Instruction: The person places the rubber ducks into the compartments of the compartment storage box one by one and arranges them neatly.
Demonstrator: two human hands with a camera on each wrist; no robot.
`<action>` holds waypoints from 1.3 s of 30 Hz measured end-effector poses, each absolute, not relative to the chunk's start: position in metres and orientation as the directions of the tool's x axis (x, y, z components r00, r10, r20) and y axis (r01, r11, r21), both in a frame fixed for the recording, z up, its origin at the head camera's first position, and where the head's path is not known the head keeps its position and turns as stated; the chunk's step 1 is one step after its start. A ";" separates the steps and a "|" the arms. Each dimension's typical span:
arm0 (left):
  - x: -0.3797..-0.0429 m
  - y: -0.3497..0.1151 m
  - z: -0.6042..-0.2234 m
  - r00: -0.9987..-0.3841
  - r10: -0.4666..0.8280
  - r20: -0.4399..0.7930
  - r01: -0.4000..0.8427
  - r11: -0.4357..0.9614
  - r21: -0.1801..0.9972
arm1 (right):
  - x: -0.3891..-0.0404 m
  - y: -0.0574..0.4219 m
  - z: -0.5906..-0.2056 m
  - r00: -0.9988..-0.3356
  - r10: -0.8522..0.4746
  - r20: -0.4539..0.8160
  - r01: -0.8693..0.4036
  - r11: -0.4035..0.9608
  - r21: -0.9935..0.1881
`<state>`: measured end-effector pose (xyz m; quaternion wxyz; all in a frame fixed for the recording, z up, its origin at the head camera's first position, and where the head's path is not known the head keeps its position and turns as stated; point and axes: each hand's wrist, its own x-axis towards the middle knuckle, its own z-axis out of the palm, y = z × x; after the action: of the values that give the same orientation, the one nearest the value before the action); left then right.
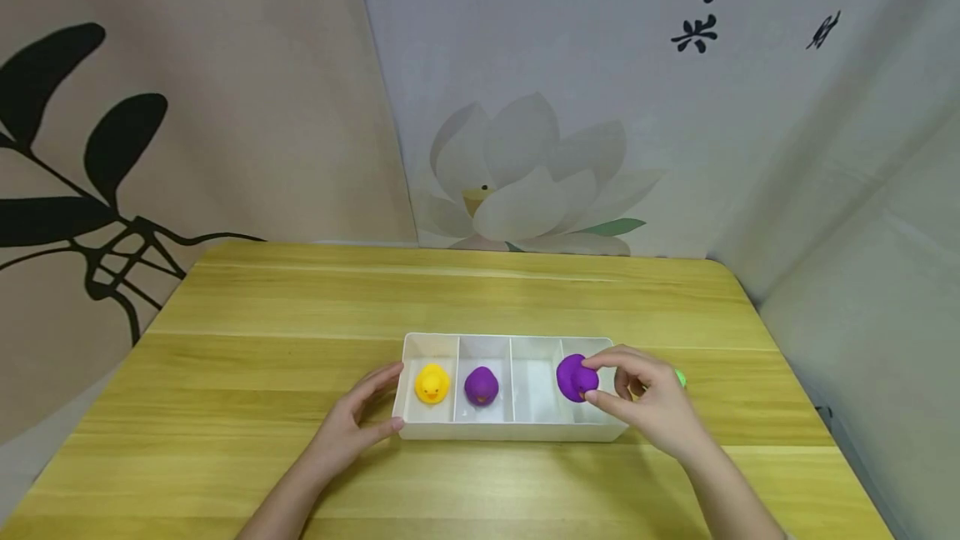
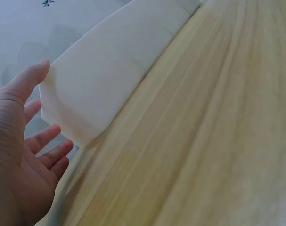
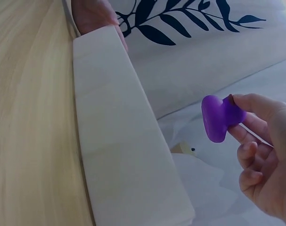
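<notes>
A long white divided box (image 1: 510, 432) lies on the table. Its leftmost compartment holds a yellow rubber duck (image 1: 432, 385), and the one beside it holds a purple rubber duck (image 1: 482, 387). My left hand (image 1: 352, 419) touches the box's left end, thumb near the front corner and fingertips toward the back; in the left wrist view that hand (image 2: 25, 141) has loosely bent, spread fingers. Between thumb and fingertips, my right hand (image 1: 648, 398) pinches another purple rubber duck (image 1: 573, 377) by its head, above the rightmost compartment. The right wrist view shows this duck (image 3: 218, 117) raised over the box rim.
A small bright green thing (image 1: 681, 377) peeks out behind the right hand, mostly hidden. The wooden table (image 1: 300, 307) ends at cloth hangings (image 1: 570, 48) at the back and sides, printed with a flower, leaves and characters.
</notes>
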<state>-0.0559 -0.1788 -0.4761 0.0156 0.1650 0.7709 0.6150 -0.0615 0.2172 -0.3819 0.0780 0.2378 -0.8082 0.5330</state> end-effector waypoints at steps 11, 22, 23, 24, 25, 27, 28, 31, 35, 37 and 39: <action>-0.054 -0.180 -0.475 -0.947 0.276 0.165 0.222 0.187 0.957 | -0.074 0.201 -0.396 -0.879 -0.358 0.315 -0.431 0.314 -0.846; -0.054 -0.180 -0.474 -0.947 0.278 0.162 0.218 0.183 0.959 | -0.074 0.182 -0.382 -0.891 -0.390 0.231 -0.388 0.393 -0.834; -0.054 -0.180 -0.475 -0.947 0.278 0.163 0.219 0.185 0.958 | -0.074 0.181 -0.380 -0.891 -0.395 0.225 -0.386 0.394 -0.834; -0.054 -0.180 -0.475 -0.946 0.279 0.164 0.221 0.185 0.958 | -0.074 0.180 -0.379 -0.889 -0.400 0.224 -0.388 0.395 -0.833; -0.054 -0.180 -0.475 -0.946 0.279 0.166 0.222 0.184 0.957 | -0.074 0.180 -0.380 -0.889 -0.403 0.218 -0.384 0.396 -0.834; -0.054 -0.180 -0.475 -0.945 0.279 0.169 0.226 0.186 0.956 | -0.077 0.181 -0.385 -0.889 -0.407 0.208 -0.378 0.399 -0.835; -0.054 -0.180 -0.475 -0.945 0.280 0.171 0.227 0.185 0.956 | -0.079 0.182 -0.390 -0.892 -0.405 0.201 -0.371 0.403 -0.837; -0.055 -0.180 -0.475 -0.944 0.281 0.174 0.230 0.182 0.956 | -0.086 0.186 -0.405 -0.897 -0.400 0.186 -0.363 0.429 -0.827; -0.055 -0.180 -0.475 -0.944 0.282 0.174 0.230 0.181 0.956 | -0.095 0.189 -0.417 -0.898 -0.408 0.163 -0.359 0.468 -0.808; -0.055 -0.180 -0.474 -0.944 0.280 0.173 0.229 0.179 0.957 | -0.098 0.190 -0.418 -0.896 -0.420 0.147 -0.357 0.482 -0.800; -0.055 -0.179 -0.473 -0.944 0.280 0.173 0.228 0.178 0.957 | -0.101 0.190 -0.420 -0.893 -0.431 0.133 -0.358 0.498 -0.790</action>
<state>-0.0548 -0.1795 -0.4735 0.0208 0.1655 0.7672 0.6193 -0.1015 0.1904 -0.4200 -0.0407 0.2282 -0.8646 0.4459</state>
